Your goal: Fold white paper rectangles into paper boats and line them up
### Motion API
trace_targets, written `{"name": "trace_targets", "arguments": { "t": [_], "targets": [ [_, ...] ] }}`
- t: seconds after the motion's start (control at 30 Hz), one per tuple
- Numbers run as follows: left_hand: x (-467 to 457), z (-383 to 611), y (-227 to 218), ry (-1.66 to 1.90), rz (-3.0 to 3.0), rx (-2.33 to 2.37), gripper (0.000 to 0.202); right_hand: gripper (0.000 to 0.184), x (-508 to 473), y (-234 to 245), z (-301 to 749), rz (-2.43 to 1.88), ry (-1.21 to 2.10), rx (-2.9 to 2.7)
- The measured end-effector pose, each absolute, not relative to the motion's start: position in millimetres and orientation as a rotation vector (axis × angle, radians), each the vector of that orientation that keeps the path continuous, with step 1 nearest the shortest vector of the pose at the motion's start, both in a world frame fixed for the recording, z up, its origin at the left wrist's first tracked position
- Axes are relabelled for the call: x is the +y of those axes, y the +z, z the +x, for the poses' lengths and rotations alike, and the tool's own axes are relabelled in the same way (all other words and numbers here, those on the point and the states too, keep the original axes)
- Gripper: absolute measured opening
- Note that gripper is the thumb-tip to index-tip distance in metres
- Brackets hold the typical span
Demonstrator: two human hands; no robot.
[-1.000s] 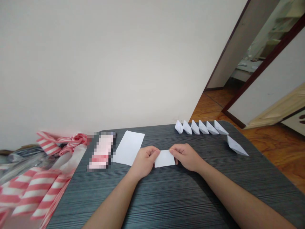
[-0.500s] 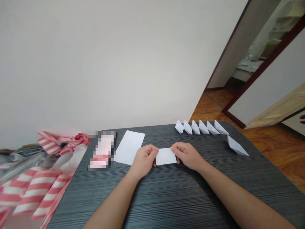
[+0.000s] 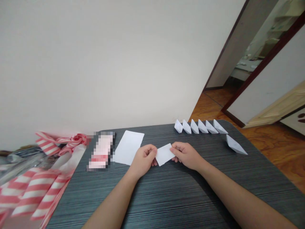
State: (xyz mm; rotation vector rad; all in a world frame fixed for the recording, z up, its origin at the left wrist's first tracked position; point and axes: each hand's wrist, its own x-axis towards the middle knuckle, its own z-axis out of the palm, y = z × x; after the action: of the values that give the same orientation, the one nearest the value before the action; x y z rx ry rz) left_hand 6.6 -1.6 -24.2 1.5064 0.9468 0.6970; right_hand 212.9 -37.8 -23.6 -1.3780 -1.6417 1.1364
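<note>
A small folded white paper (image 3: 164, 154) is held just above the dark striped table (image 3: 166, 197), tilted with its right end higher. My left hand (image 3: 143, 160) pinches its left edge and my right hand (image 3: 186, 155) pinches its right edge. A flat white sheet (image 3: 128, 147) lies just left of my left hand. Several folded white paper pieces (image 3: 201, 126) stand in a row at the table's far right, with one more (image 3: 234, 145) apart near the right edge.
Red-and-white striped bags (image 3: 35, 181) and clear plastic crowd the table's left side. A blurred pink packet (image 3: 101, 152) lies beside the flat sheet. A pale wall stands behind the table; a doorway and wooden floor (image 3: 274, 140) lie to the right.
The small paper has been lifted off the table and rotated so its right end points up; both hands rose slightly with it.
</note>
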Motion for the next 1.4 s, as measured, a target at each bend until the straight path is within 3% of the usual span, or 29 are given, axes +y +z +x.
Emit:
{"name": "trace_targets", "arguments": {
  "t": [0.4,1.0,1.4],
  "targets": [
    [-8.9,8.0,-10.3,0.512,1.757,0.954,0.033,0.023,-37.6,-19.7,209.3,-1.302,1.048,-1.768],
    [-6.2,10.2,-19.2,0.665,1.504,0.933,0.032,0.016,-38.6,-25.3,205.6,-1.219,1.354,-1.414],
    [-2.0,14.0,-23.7,0.818,1.297,0.925,0.027,0.022,-44.5,-21.5,208.6,-1.221,1.325,-1.757]
  ]
}}
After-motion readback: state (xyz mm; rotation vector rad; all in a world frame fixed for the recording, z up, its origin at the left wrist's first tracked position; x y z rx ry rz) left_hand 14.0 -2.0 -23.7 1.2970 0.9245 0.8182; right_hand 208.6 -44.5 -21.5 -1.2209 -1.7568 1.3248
